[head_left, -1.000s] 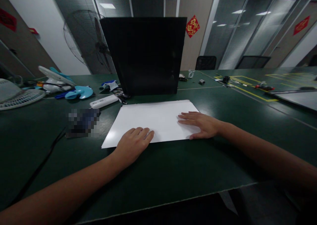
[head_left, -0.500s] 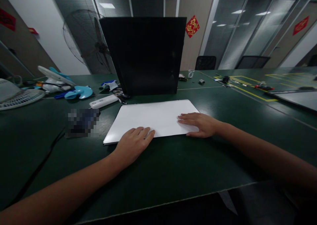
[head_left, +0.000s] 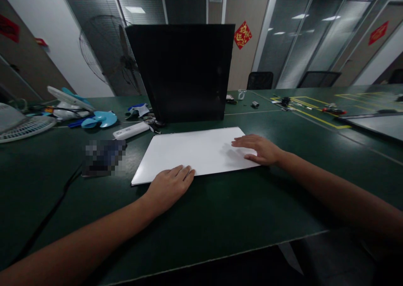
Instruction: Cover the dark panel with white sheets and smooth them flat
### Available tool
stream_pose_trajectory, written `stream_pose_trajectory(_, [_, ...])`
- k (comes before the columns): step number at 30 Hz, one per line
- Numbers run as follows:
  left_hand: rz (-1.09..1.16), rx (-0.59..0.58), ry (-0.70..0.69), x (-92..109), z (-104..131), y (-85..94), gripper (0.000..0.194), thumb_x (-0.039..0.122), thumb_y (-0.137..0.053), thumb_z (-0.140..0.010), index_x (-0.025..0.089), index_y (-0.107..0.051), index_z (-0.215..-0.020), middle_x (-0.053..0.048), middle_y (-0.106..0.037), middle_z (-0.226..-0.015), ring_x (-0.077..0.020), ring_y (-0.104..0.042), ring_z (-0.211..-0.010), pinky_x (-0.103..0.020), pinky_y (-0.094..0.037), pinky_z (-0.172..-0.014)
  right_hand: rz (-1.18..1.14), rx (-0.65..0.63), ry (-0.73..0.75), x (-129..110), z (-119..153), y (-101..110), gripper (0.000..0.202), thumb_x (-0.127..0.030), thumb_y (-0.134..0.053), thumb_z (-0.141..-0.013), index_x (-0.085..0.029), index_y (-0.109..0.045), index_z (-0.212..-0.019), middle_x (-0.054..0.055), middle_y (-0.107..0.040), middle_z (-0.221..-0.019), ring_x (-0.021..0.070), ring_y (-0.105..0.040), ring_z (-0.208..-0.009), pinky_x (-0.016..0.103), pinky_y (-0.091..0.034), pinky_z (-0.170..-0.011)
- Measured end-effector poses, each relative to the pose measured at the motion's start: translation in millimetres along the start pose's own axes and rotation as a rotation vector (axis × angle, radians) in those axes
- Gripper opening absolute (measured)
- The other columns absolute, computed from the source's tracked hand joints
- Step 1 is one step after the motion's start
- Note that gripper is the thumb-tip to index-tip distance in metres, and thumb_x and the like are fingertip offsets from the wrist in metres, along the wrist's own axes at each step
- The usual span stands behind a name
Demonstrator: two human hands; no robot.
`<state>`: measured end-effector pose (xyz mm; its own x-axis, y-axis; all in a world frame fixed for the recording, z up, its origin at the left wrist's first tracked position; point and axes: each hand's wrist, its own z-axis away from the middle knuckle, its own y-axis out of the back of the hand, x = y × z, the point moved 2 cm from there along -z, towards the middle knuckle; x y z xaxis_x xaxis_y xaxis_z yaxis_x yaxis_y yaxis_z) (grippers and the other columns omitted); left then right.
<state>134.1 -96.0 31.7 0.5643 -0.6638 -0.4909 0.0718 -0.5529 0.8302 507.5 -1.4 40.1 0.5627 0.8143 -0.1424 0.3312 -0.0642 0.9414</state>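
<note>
A flat white rectangular panel or sheet (head_left: 192, 149) with a dark lower edge lies on the green table (head_left: 226, 219) in front of me. My left hand (head_left: 171, 184) rests flat on its near edge, fingers stretched out over the white surface. Over the right end of the panel is my right hand (head_left: 260, 148), its fingers spread and slightly raised, with a shadow beneath them. Neither hand holds anything. Behind the panel stands a large black flat board or screen (head_left: 182, 72), upright.
To the left lie a white stick-shaped device (head_left: 131, 131), a blurred-out dark item (head_left: 105, 156) with a black cable, blue fan blades (head_left: 100, 119) and a white fan grille (head_left: 30, 126). A clear cup (head_left: 242, 94) stands behind; a dark-edged panel (head_left: 378, 124) lies at right.
My right hand has lifted its fingers off the white surface and shifted slightly right and away from me. My left hand stays on the near edge. The view has moved a little.
</note>
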Motion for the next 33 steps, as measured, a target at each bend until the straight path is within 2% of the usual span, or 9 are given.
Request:
stream_pose_trajectory(4, [-0.030,0.110,-0.052,3.4,1.4,2.4,0.041,-0.003,-0.054,-0.093,0.009,-0.068,-0.129,-0.017,-0.076,-0.125,-0.0295,-0.077,-0.108,-0.036,-0.065,-0.072,0.137,0.160,-0.247,33.6,16.4,17.0,0.071,-0.067,-0.030,-0.104,-0.020,-0.070,-0.138,0.012,-0.068,-0.141,0.0314,-0.060,-0.134,0.055,-0.042,-0.114])
stream_pose_trajectory(9, [-0.042,0.305,-0.226,10.5,4.4,21.3,0.031,0.005,-0.050,-0.100,0.007,-0.071,-0.123,-0.017,-0.079,-0.116,-0.0269,-0.079,-0.095,-0.034,-0.064,-0.065,0.294,0.284,-0.489,62.8,37.9,39.2,0.072,-0.064,-0.023,-0.105,-0.019,-0.074,-0.130,0.014,-0.073,-0.131,0.0321,-0.065,-0.124,0.051,-0.045,-0.112])
stream_pose_trajectory(13, [0.030,0.332,-0.318,13.8,10.7,34.2,0.033,0.011,-0.050,-0.102,0.009,-0.070,-0.128,-0.017,-0.078,-0.120,-0.0272,-0.078,-0.104,-0.034,-0.066,-0.069,0.366,0.463,-0.603,59.1,50.2,76.7,0.075,-0.066,-0.020,-0.105,-0.022,-0.075,-0.131,0.013,-0.075,-0.125,0.0335,-0.068,-0.118,0.050,-0.050,-0.106])
stream_pose_trajectory(17, [0.165,0.406,-0.415,18.5,11.5,31.9,0.040,0.017,-0.044,-0.103,0.015,-0.070,-0.133,-0.015,-0.075,-0.130,-0.0275,-0.075,-0.114,-0.037,-0.069,-0.079,0.348,0.627,-0.691,31.5,63.7,130.5,0.077,-0.071,-0.014,-0.103,-0.031,-0.075,-0.130,0.009,-0.077,-0.120,0.0358,-0.073,-0.106,0.053,-0.056,-0.092])
stream_pose_trajectory(21, [0.293,0.405,-0.592,26.1,-12.4,24.5,0.037,0.020,-0.051,-0.102,0.019,-0.071,-0.133,-0.013,-0.073,-0.134,-0.0263,-0.074,-0.119,-0.035,-0.068,-0.088,0.250,0.469,-0.656,2.0,74.8,171.5,0.070,-0.074,-0.022,-0.103,-0.036,-0.079,-0.116,0.006,-0.079,-0.111,0.0316,-0.074,-0.093,0.049,-0.058,-0.083])
stream_pose_trajectory(24, [0.420,0.346,-0.638,29.4,-53.8,19.6,0.035,0.020,-0.053,-0.104,0.026,-0.071,-0.133,-0.010,-0.073,-0.135,-0.0244,-0.073,-0.119,-0.034,-0.067,-0.087,0.295,0.242,-0.607,-12.1,82.0,179.7,0.062,-0.080,-0.036,-0.097,-0.040,-0.080,-0.113,0.004,-0.080,-0.102,0.0283,-0.073,-0.081,0.048,-0.061,-0.077])
stream_pose_trajectory(27, [0.399,0.381,-0.668,30.6,-108.5,9.8,0.029,0.019,-0.053,-0.106,0.020,-0.072,-0.128,-0.012,-0.073,-0.136,-0.0243,-0.074,-0.118,-0.037,-0.065,-0.094,0.374,0.044,-0.582,-26.7,88.8,168.1,0.067,-0.085,-0.039,-0.092,-0.039,-0.079,-0.121,0.006,-0.080,-0.107,0.0279,-0.072,-0.072,0.054,-0.061,-0.077])
stream_pose_trajectory(30, [0.306,0.416,-0.645,31.5,-165.6,-9.1,0.027,0.017,-0.049,-0.108,0.014,-0.073,-0.120,-0.014,-0.074,-0.132,-0.0219,-0.075,-0.114,-0.038,-0.060,-0.102,0.347,-0.123,-0.585,-48.0,93.6,145.2,0.069,-0.083,-0.042,-0.092,-0.036,-0.078,-0.128,0.008,-0.078,-0.120,0.0350,-0.075,-0.091,0.061,-0.059,-0.089])
stream_pose_trajectory(33, [0.195,0.452,-0.622,37.0,-212.9,-30.8,0.026,0.017,-0.050,-0.108,0.012,-0.074,-0.116,-0.014,-0.075,-0.130,-0.0233,-0.072,-0.121,-0.039,-0.055,-0.109,0.233,-0.227,-0.561,-66.3,96.9,121.6,0.063,-0.075,-0.049,-0.095,-0.034,-0.074,-0.135,0.007,-0.074,-0.130,0.0366,-0.072,-0.110,0.060,-0.057,-0.099])
